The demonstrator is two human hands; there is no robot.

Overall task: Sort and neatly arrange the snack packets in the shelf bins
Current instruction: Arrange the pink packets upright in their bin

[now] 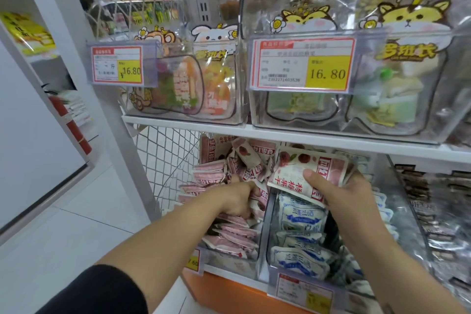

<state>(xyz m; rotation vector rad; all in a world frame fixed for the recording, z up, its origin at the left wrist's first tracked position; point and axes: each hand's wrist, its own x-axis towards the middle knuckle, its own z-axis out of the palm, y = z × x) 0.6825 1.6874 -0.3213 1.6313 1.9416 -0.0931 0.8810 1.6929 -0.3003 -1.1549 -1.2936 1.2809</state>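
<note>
Pink and white snack packets [229, 234] fill the left clear bin [230, 261] on the lower shelf. My left hand [238, 200] reaches into that bin, fingers curled among the packets; its fingertips are hidden. My right hand [339, 192] holds a stack of the same pink packets [309, 173] above the neighbouring bin, thumb on top. That bin [270, 234] holds blue and white packets [300, 216].
The upper shelf [229, 130] carries clear bins [293, 122] with cartoon stickers and 16.80 price tags [303, 64]. A bin of dark packets [438, 211] stands at the lower right. White mesh [165, 158] closes the shelf's left end. A red fire extinguisher [70, 120] stands on the left.
</note>
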